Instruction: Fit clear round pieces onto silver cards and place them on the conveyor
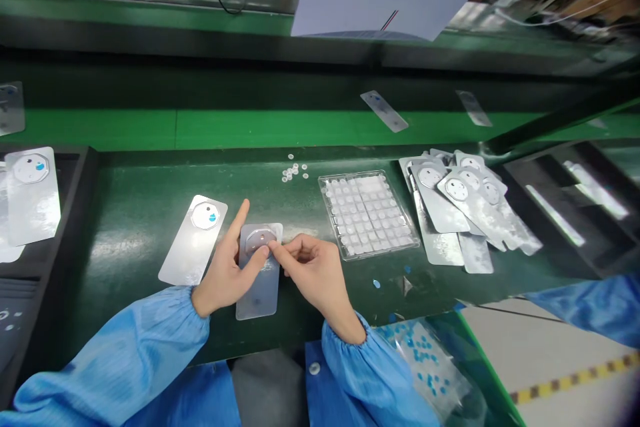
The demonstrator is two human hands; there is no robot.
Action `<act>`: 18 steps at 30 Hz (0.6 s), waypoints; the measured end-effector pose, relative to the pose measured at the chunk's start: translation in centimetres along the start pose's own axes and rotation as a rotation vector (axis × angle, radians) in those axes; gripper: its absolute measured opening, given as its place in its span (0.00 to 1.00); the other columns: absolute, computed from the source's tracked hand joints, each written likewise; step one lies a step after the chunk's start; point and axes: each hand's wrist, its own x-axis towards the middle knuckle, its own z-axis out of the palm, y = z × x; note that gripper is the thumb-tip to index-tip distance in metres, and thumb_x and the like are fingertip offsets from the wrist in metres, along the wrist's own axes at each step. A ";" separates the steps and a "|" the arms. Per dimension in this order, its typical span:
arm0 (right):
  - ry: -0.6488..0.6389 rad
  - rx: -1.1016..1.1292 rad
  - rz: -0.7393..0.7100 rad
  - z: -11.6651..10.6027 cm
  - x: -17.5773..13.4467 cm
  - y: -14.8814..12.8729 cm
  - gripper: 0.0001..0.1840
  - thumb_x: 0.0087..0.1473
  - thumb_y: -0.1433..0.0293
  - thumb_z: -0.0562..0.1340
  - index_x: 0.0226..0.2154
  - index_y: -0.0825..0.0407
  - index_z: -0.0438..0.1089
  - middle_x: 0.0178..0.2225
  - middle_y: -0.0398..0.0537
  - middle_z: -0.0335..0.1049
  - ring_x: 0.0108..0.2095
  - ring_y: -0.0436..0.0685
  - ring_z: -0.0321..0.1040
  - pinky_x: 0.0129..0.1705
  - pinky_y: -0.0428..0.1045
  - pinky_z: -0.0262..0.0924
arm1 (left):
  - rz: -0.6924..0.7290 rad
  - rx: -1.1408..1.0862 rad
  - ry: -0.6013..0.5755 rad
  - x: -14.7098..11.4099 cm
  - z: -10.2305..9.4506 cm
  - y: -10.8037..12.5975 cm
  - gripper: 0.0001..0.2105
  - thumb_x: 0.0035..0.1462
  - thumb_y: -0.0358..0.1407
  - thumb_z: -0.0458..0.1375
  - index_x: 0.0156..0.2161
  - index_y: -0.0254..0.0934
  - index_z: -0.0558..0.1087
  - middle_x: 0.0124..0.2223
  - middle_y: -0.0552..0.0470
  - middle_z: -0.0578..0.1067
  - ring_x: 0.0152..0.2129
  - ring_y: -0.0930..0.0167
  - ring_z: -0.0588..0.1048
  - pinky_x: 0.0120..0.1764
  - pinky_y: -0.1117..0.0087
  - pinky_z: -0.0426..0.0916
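Observation:
A silver rectangular panel with a round-cornered recess near its top lies on the green workbench in front of me. My left hand holds its left side, thumb pressed on the face and index finger pointing up and away. Thumb and index finger of my right hand are pinched together at the recess; whatever is between them is too small to make out. Left of my hands lies a similar panel whose white disc carries a blue dot.
Small clear rings lie beyond my hands. A clear tray of white round parts sits to the right, beside a pile of panels. More panels rest at left. A bag of blue pieces is near my right sleeve.

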 end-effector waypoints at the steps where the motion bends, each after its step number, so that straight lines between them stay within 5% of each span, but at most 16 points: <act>1: -0.004 0.014 0.016 -0.1 0.4 0.2 0.26 0.49 0.50 0.73 0.19 0.51 0.67 0.16 0.41 0.66 0.19 0.49 0.61 0.21 0.45 0.55 | -0.028 -0.024 0.014 0.2 0.0 0.1 0.41 0.64 0.42 0.61 0.75 0.39 0.46 0.37 0.53 0.78 0.28 0.72 0.74 0.34 0.72 0.71; 4: -0.119 0.117 0.076 -0.7 1.6 1.0 0.31 0.42 0.50 0.77 0.19 0.50 0.60 0.14 0.36 0.60 0.16 0.47 0.55 0.18 0.43 0.48 | -0.121 -0.079 0.053 0.7 -0.2 0.2 0.39 0.57 0.46 0.68 0.69 0.35 0.62 0.39 0.49 0.80 0.33 0.68 0.78 0.35 0.71 0.73; 7: -0.275 0.380 0.147 -1.7 1.7 1.5 0.29 0.47 0.43 0.73 0.26 0.49 0.65 0.14 0.33 0.57 0.13 0.47 0.52 0.15 0.43 0.46 | -0.231 -0.203 0.066 0.9 -0.3 0.2 0.28 0.52 0.48 0.71 0.53 0.32 0.76 0.39 0.45 0.82 0.35 0.63 0.81 0.34 0.69 0.75; 11: -0.070 0.576 0.113 -3.2 0.2 2.3 0.25 0.54 0.46 0.70 0.29 0.50 0.68 0.17 0.35 0.57 0.15 0.47 0.56 0.15 0.41 0.52 | -0.258 -0.353 0.106 1.8 -0.1 0.5 0.24 0.44 0.50 0.75 0.35 0.31 0.77 0.33 0.46 0.80 0.29 0.62 0.82 0.31 0.67 0.76; 14: -0.067 0.498 0.098 -3.7 0.2 3.6 0.24 0.59 0.48 0.67 0.28 0.51 0.70 0.18 0.40 0.60 0.18 0.48 0.59 0.17 0.41 0.56 | -0.203 -0.473 0.147 6.0 -1.3 2.6 0.26 0.41 0.48 0.77 0.39 0.31 0.78 0.38 0.42 0.81 0.31 0.62 0.82 0.35 0.64 0.77; 18: -0.092 0.385 0.043 -3.5 0.7 4.9 0.26 0.56 0.46 0.68 0.26 0.52 0.73 0.18 0.42 0.59 0.18 0.48 0.58 0.17 0.42 0.57 | -0.125 -0.269 0.401 11.6 -6.5 9.3 0.20 0.58 0.45 0.69 0.48 0.30 0.77 0.44 0.42 0.81 0.38 0.62 0.81 0.44 0.60 0.77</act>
